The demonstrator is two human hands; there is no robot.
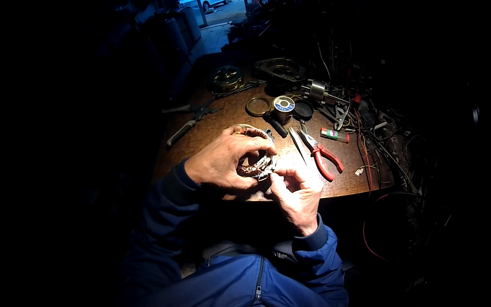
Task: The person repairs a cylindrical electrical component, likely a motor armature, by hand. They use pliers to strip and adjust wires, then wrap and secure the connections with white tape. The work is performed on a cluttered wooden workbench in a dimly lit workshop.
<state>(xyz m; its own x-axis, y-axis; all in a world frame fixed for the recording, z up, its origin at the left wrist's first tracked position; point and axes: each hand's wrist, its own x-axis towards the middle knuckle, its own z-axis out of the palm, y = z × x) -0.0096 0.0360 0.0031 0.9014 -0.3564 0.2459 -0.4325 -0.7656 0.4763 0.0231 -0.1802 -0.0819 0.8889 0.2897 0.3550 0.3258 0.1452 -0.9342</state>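
Note:
A ring-shaped motor stator point(261, 167) with copper windings and pale lacing rests near the front edge of the wooden table. Around its left side my left hand point(217, 159) is closed, fingers over the far rim and thumb on the near side. At the stator's lower right edge, my right hand point(298, 198) pinches with thumb and forefinger. Whatever sits between those fingertips is too small to make out. Just beyond my right hand lie pointed tweezers point(297, 145) and red-handled pliers point(322, 154).
A wire spool point(284, 104), a round magnifier point(259, 106) and a red-green cylinder point(335, 135) lie farther back. Cutting pliers point(190, 122) are at left. A motor rotor point(317, 90) and tangled wires point(378, 137) crowd the right side. Metal end covers point(227, 78) stand at the back.

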